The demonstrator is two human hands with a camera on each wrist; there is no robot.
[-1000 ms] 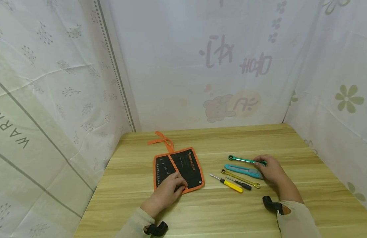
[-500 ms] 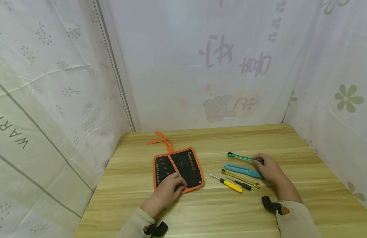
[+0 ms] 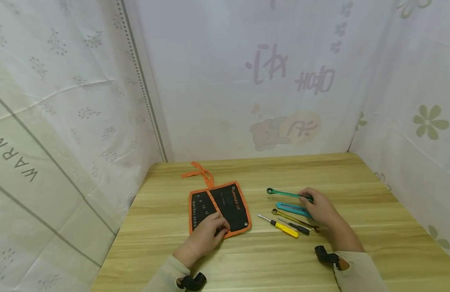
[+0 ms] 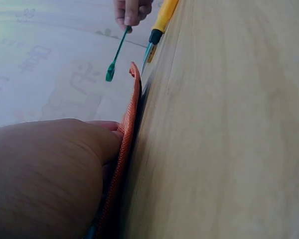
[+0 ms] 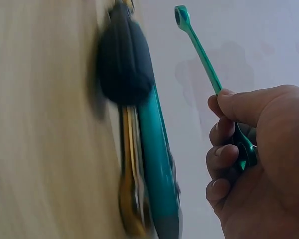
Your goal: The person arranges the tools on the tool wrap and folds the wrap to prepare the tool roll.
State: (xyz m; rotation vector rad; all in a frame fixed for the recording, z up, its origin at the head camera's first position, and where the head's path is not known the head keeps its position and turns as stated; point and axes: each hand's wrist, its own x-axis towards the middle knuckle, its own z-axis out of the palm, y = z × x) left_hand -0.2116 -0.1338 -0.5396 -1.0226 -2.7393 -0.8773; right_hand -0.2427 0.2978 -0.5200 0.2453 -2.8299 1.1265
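Note:
A green ratchet wrench [image 3: 285, 194] is held in my right hand [image 3: 319, 207], raised off the table with its ring end pointing left. In the right wrist view the thumb and curled fingers grip the wrench [image 5: 203, 59] near its other end. My left hand [image 3: 208, 235] pinches the near orange edge of a black tool pouch [image 3: 230, 205], which lies flat. Part of its numbered pocket side is hidden under that hand. Below the right hand lie a blue utility knife [image 3: 289, 208], partly covered, and a yellow ratchet wrench [image 3: 295, 219].
A yellow-handled screwdriver [image 3: 286, 229] and a small black-handled screwdriver [image 3: 300, 229] lie nearest me, right of the pouch. An orange tie strap [image 3: 201, 173] stretches from the pouch's far edge. Patterned curtains [image 3: 225, 81] surround the wooden table [image 3: 254, 263].
My right hand has lifted the green wrench off the table and carried it left, over the utility knife's handle. The left hand stays on the pouch.

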